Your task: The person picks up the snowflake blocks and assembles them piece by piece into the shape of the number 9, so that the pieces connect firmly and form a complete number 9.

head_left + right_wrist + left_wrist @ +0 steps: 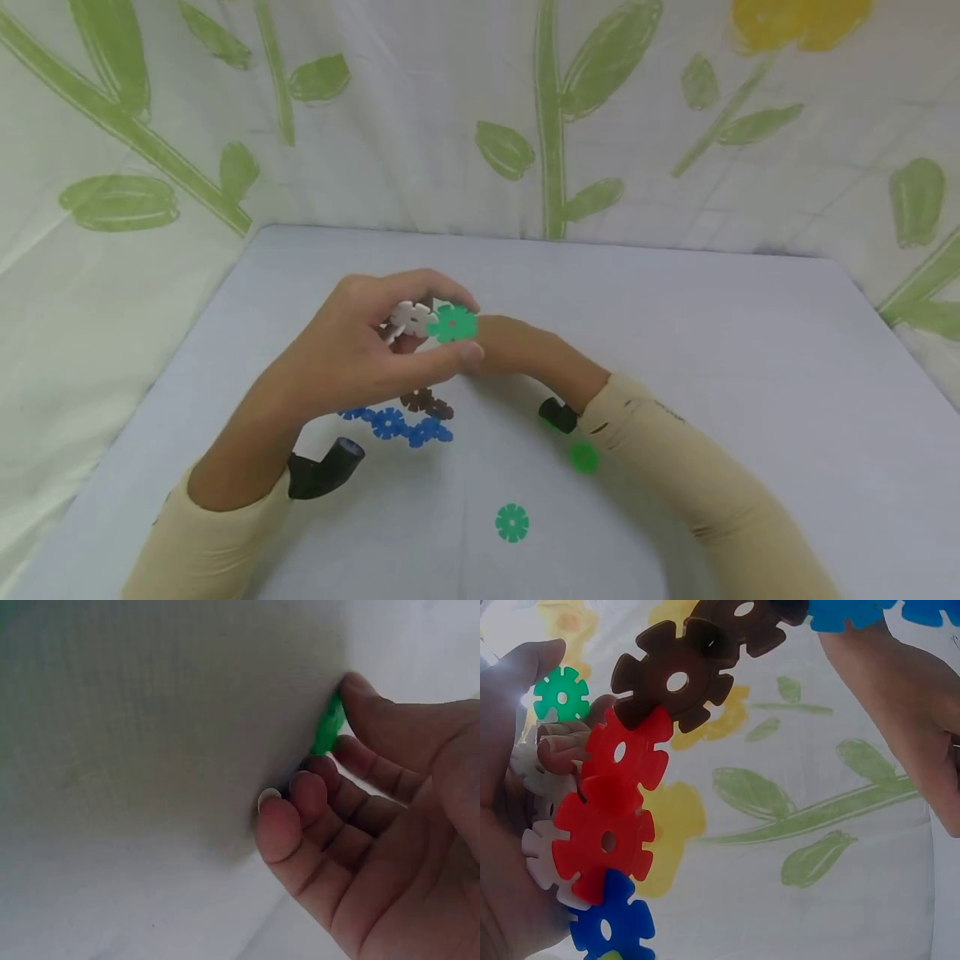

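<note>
My left hand [352,346] is raised over the table and holds a chain of notched flower-shaped plastic discs. A white disc [411,318] and a green disc [453,322] show between its thumb and fingers. Red discs [630,844], a brown disc [651,679] and a blue disc [628,921] hang in the chain in the left wrist view; blue discs [388,423] dangle below the hand in the head view. Partly hidden behind the left hand is my right hand [513,343]. In the right wrist view its thumb and fingers pinch a green disc [328,727], seen edge-on.
A loose green disc [512,523] lies near the front of the white table [675,333]. A brighter green disc [584,457] lies by the right forearm, with another green edge beneath the black wrist mount [557,415]. A curtain painted with plants [420,125] hangs behind.
</note>
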Available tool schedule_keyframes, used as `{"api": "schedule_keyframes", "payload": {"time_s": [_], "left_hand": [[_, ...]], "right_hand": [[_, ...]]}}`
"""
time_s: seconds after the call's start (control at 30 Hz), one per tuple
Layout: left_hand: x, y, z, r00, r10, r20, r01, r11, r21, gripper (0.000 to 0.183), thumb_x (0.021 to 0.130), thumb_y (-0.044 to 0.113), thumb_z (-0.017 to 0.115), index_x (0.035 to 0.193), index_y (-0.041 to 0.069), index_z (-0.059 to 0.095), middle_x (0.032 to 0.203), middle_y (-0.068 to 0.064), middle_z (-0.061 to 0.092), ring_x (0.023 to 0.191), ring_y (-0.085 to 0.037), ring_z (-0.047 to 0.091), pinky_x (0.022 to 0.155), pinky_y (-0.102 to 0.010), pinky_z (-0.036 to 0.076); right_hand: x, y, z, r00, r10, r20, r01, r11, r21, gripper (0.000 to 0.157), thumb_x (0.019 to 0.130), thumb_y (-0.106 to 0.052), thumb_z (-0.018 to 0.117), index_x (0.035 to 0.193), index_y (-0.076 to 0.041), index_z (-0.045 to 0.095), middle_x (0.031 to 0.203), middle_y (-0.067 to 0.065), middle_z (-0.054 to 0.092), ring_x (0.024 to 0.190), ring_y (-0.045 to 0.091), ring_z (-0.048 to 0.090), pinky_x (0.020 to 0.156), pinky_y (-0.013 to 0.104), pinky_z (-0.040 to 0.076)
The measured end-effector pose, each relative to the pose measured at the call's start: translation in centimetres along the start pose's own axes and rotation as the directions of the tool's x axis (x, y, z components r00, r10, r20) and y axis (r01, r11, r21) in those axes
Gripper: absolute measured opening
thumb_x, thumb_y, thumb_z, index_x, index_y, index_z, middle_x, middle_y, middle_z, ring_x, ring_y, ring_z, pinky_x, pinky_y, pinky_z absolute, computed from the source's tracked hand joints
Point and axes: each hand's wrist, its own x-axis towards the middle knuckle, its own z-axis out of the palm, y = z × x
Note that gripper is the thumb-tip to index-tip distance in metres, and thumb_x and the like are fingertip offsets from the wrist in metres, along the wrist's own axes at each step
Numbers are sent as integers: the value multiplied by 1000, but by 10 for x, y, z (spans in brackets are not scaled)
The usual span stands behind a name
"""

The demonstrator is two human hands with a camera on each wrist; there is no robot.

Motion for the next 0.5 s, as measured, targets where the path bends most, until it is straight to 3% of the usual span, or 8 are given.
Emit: {"api": "schedule_keyframes", "payload": {"time_s": [0.1,0.23,0.3,0.37,0.43,0.5], "left_hand": [[0,-1,0,1000,1,10,-1,1000,16,29,84,17,81,110,17,68,60,11,43,52,-10,45,43,-27,37],[1,-1,1,999,-8,34,7,1000,24,29,86,18,80,110,18,65,60,10,42,51,-9,42,43,-27,34],[1,0,2,998,-19,53,18,999,26,28,88,20,79,111,18,63,59,10,41,50,-9,41,43,-27,33],[1,1,3,997,-28,72,26,999,23,29,90,20,77,114,18,62,59,9,40,50,-9,40,43,-28,34],[2,1,4,995,-37,90,36,999,21,29,91,20,75,115,17,60,59,9,40,49,-9,40,43,-28,35],[1,2,5,993,-44,108,43,999,8,29,92,19,74,117,17,59,58,9,40,47,-9,41,44,-28,36]], "right_hand": [[0,2,-1,999,17,45,-16,1000,-6,20,100,-23,60,113,-11,68,101,3,68,94,18,61,92,35,50],[-16,4,-5,997,-11,76,7,998,55,10,98,-23,65,103,-14,67,78,0,63,71,17,61,75,33,53],[-34,4,-11,997,-69,41,64,991,118,8,98,-21,67,103,-15,67,72,-1,61,62,16,60,66,31,53],[-55,5,-20,985,-164,-46,169,971,171,5,98,-19,67,102,-15,66,69,-3,58,58,14,57,60,29,51],[-77,3,-31,942,-273,-196,307,936,174,4,98,-16,67,101,-15,66,70,-6,56,59,11,53,59,27,48],[-100,0,-40,858,-362,-364,433,891,135,4,97,-11,67,99,-13,65,73,-9,54,62,9,49,57,27,45]]}}
